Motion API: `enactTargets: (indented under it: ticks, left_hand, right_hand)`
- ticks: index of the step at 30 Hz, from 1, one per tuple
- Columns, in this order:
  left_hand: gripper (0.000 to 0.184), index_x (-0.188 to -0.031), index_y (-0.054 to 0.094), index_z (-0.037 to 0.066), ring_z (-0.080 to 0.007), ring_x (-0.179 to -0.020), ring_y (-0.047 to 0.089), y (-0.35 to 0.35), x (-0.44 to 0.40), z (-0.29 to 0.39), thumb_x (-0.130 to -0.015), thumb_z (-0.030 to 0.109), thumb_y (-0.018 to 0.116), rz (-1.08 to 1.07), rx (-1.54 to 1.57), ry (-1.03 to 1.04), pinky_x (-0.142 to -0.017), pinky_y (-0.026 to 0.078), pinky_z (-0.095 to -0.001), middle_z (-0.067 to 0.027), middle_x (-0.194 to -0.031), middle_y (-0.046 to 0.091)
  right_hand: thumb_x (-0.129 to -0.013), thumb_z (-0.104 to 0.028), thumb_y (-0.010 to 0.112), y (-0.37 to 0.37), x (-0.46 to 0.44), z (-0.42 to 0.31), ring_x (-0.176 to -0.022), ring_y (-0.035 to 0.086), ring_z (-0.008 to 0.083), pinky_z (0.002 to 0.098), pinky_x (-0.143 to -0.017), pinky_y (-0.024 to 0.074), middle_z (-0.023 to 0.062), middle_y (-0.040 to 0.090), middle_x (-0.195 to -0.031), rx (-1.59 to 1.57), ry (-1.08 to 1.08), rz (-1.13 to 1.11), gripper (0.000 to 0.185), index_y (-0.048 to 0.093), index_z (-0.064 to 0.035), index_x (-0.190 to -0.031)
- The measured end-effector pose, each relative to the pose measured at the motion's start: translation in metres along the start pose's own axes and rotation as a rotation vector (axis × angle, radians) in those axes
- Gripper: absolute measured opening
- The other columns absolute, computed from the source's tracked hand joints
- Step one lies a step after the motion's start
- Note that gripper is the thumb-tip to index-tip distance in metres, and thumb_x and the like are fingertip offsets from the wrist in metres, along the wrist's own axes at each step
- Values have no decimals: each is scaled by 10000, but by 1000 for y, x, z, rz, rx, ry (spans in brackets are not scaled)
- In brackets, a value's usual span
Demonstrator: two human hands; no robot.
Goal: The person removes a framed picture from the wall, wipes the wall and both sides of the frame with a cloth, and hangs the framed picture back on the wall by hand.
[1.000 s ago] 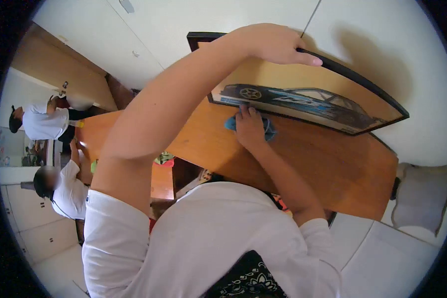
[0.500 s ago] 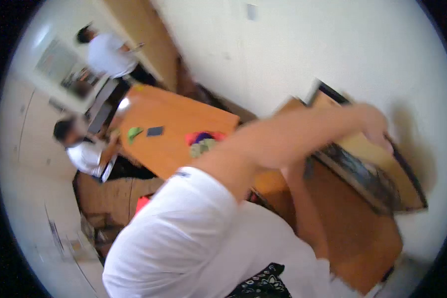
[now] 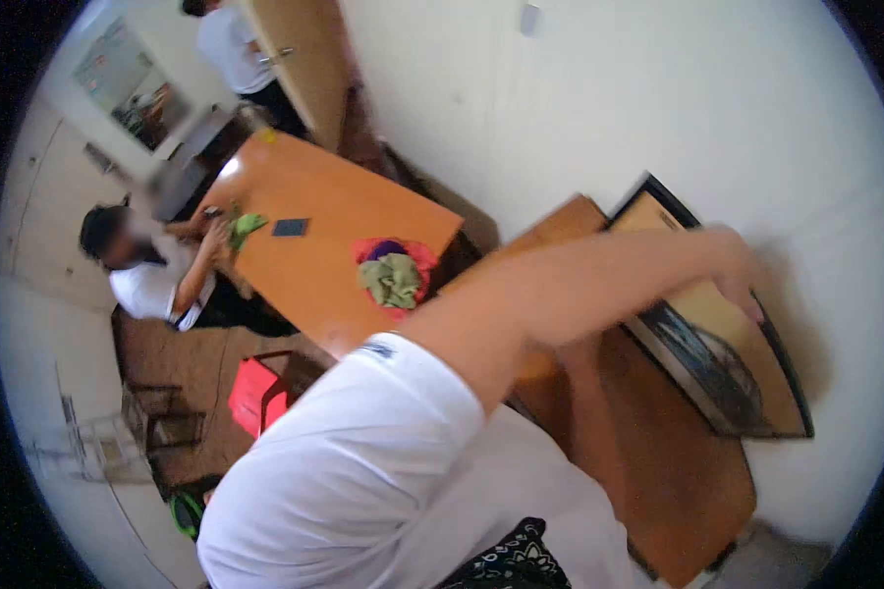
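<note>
Standing along the wall-side edge of the near table (image 3: 673, 481): framed picture (image 3: 702, 344), dark-rimmed, tilted back toward the wall (image 3: 599, 108), partly covered by the left forearm (image 3: 609, 280). Closed over its upper edge: left grip (image 3: 742, 270), thumb on the front, remaining fingers out of sight behind. Extended low over the same table: right forearm (image 3: 591, 412); right grip hidden behind the left arm, openness and hold impossible to tell.

At upper left: second table (image 3: 334, 187). By its near edge, grey-green cloth (image 3: 393, 282) bunched on red cloth (image 3: 425, 258); farther along, nearer the left edge, dark flat object (image 3: 290, 227). At the left edge, seated person (image 3: 152, 290), hands at green cloth (image 3: 248, 226). Near the far corner, small yellow item (image 3: 268, 135); beyond, standing person (image 3: 231, 49) beside the door (image 3: 309, 59). Below the left edge, on the floor (image 3: 201, 358): red chair (image 3: 255, 393).
</note>
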State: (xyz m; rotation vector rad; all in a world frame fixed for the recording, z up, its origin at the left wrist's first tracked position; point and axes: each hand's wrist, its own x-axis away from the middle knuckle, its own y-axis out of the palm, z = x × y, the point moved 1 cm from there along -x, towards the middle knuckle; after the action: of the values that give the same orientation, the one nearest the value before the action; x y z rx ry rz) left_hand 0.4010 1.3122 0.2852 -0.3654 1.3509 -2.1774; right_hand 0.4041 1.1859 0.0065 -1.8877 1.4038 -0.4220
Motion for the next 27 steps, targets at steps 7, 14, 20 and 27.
enactTargets:
  ticks: [7, 14, 20, 27]
  left_hand:
    - [647, -1121, 606, 94, -358, -1041, 542, 0, 2, 1, -816, 633, 420, -10, -66, -1, -887, 413, -432, -180, -1090, 598]
    - [754, -1067, 645, 83, -335, -1039, 558, -11, 20, 17, -726, 729, 458, -67, -30, -235, -901, 414, -430, -134, -1115, 605]
    - [783, -1097, 635, 101, -324, -1076, 535, -8, 7, 6, -690, 753, 486, -133, 15, -276, -903, 405, -430, -131, -1157, 586]
    - [758, -1001, 679, 108, -309, -952, 598, -9, 19, 15, -666, 763, 497, -19, -83, -274, -809, 462, -425, -121, -1021, 643]
  right_hand:
    - [-672, -17, 664, -75, 41, -55, -1112, 496, 247, 348, -935, 381, 125, 524, -1231, -640, 62, 78, 335, 589, -46, -998]
    - [-685, -46, 659, -114, 75, -52, -1152, 463, 231, 351, -966, 358, 128, 488, -1284, -817, 191, 170, 388, 566, -25, -1061]
    - [-776, -176, 636, -133, 89, 11, -1192, 421, 262, 367, -1007, 314, 164, 442, -1305, -823, 50, 7, 514, 477, 47, -1211]
    - [-834, -100, 590, -158, 82, -2, -1150, 450, 235, 346, -972, 339, 163, 483, -1236, -452, 59, -61, 409, 476, 48, -1199]
